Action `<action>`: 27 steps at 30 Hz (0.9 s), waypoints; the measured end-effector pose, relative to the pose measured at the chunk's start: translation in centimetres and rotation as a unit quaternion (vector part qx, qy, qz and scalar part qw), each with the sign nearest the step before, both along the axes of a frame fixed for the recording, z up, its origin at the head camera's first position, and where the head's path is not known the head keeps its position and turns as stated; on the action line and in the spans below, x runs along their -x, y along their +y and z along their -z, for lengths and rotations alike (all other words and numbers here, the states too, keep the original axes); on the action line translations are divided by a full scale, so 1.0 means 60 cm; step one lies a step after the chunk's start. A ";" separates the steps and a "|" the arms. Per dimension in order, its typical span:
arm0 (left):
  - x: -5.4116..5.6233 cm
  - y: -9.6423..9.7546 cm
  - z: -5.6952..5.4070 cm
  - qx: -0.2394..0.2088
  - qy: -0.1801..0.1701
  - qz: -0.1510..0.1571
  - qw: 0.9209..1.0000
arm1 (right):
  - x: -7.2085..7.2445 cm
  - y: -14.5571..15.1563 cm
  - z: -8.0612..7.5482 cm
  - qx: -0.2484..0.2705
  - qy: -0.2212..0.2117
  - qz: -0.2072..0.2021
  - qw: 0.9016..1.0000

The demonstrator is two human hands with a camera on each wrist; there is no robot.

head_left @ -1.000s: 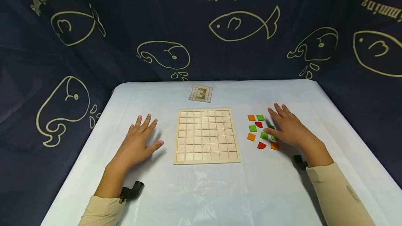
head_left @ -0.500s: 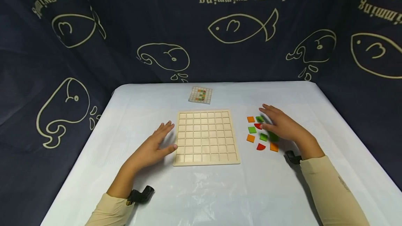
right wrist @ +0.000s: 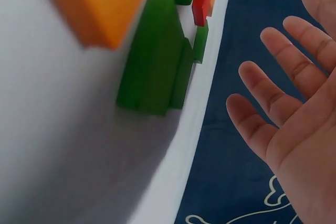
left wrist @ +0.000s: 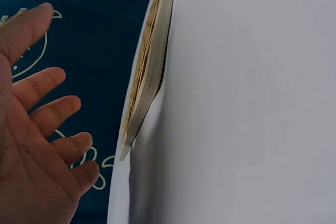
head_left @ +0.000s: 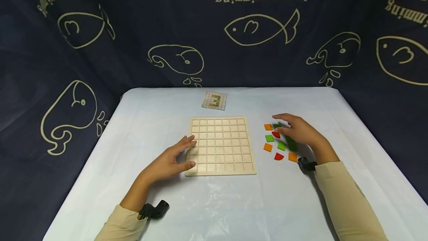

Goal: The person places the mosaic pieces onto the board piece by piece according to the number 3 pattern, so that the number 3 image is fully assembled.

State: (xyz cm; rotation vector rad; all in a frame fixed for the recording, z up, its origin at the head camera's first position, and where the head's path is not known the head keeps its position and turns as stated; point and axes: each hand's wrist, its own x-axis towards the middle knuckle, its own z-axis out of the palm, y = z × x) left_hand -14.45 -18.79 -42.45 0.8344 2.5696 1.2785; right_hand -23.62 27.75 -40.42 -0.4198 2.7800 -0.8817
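A pale wooden board [head_left: 220,146] marked with a grid of squares lies mid-table in the head view. Over its left edge reaches my left hand [head_left: 172,161], thumb and fingers spread apart and nothing held; the left wrist view shows its open palm beside the board's edge [left wrist: 152,66]. My right hand [head_left: 302,131] hovers above loose coloured tiles to the right of the board, fingers extended and holding nothing. Under and around it lie green tiles [head_left: 281,145], orange tiles [head_left: 268,147] and red quarter-round tiles [head_left: 279,156]. The hand partly covers some green tiles.
Behind the board lies a small card [head_left: 214,100] printed with a grid and a coloured pattern. A white cover [head_left: 160,111] spreads over the table. Dark fabric [head_left: 187,10] with fish and whale drawings hangs at the back and sides.
My left hand has moved right, from beside the board to over its left edge. My right hand has shifted slightly left over the tiles, its fingers drawn closer together. The tiles stay put.
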 end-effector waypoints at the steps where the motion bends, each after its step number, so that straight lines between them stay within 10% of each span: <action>1: 0.001 0.000 0.003 -0.002 -0.001 0.002 1.000 | 0.002 0.000 0.002 0.004 -0.005 0.006 1.000; 27: 0.010 -0.015 0.047 -0.012 -0.013 -0.010 1.000 | 0.054 -0.009 0.014 0.035 -0.070 0.030 0.997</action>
